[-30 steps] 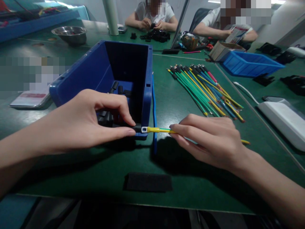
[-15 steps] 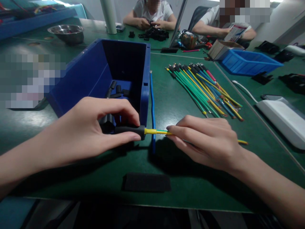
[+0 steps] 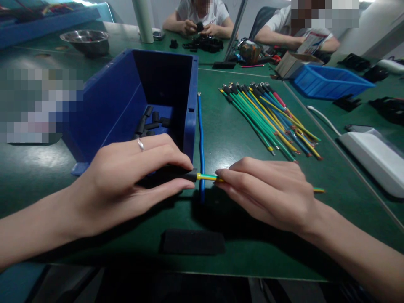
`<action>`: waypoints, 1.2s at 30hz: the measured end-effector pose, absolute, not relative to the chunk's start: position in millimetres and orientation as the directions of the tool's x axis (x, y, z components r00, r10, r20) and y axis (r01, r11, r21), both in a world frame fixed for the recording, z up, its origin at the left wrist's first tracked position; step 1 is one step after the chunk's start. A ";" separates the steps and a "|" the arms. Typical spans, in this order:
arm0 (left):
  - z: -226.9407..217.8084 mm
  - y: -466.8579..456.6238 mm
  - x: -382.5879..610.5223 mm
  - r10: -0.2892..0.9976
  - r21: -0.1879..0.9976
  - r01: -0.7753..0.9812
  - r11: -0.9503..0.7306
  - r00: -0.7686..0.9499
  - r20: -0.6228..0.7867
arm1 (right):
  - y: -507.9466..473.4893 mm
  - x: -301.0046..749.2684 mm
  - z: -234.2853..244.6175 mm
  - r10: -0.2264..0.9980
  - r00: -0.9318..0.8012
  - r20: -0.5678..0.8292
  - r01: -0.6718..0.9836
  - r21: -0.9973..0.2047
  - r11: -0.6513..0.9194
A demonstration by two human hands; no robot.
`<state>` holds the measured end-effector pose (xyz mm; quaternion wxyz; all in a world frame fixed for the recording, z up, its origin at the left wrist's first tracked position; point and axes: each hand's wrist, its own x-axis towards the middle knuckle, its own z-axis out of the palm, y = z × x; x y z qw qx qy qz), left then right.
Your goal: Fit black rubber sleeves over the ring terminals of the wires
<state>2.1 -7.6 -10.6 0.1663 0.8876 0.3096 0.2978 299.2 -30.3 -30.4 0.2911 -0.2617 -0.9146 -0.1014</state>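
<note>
- A dark green table (image 3: pixel 227 139) fills the view, with a pale seam line running across it toward the far side
- The left hand (image 3: pixel 132 179) pinches a black sleeve (image 3: pixel 184 174) between thumb and forefinger, just in front of the blue bin (image 3: pixel 120 97)
- The right hand (image 3: pixel 268 193) grips a yellow-green wire (image 3: pixel 206 177) in its fingertips; the wire's end sits inside the sleeve
- More black sleeves (image 3: pixel 151 122) lie in the bin; a blue wire (image 3: pixel 200 126) lies just beside its right wall
- A bundle of coloured wires (image 3: pixel 268 118) lies well apart to the right, near a white box (image 3: pixel 372 155)
- A black pad (image 3: pixel 193 241) rests by the near edge
- Across the table two people work over black parts (image 3: pixel 205 43), beside a metal bowl (image 3: pixel 85 40) and a shallow blue tray (image 3: pixel 331 82)
- The wire's tip is hidden in the sleeve, its middle under the right hand; a patch at left is blurred out
</note>
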 end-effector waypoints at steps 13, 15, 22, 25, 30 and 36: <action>-9.3 -20.6 6.3 0.751 0.359 0.675 -0.644 0.468 0.466 | -23.1 308.1 -25.7 0.471 -0.684 0.557 0.588 0.038 0.808; -8.9 -21.7 7.2 0.751 0.349 0.686 -0.638 0.455 0.479 | -23.6 308.3 -24.5 0.467 -0.682 0.563 0.583 0.033 0.812; -13.8 -20.1 2.3 0.708 0.293 0.665 -0.687 0.523 0.474 | -23.0 308.2 -23.3 0.466 -0.683 0.563 0.583 0.036 0.811; -12.7 -15.6 3.0 0.675 0.335 0.593 -0.732 0.569 0.469 | -22.4 307.6 -24.6 0.469 -0.683 0.560 0.582 0.029 0.812; -10.9 -14.2 5.7 0.658 0.350 0.557 -0.753 0.613 0.437 | -24.0 306.0 -24.4 0.468 -0.684 0.560 0.573 0.015 0.819; -16.7 -14.7 5.0 0.601 0.356 0.484 -0.799 0.633 0.489 | -26.5 305.4 -23.3 0.446 -0.704 0.553 0.551 0.028 0.834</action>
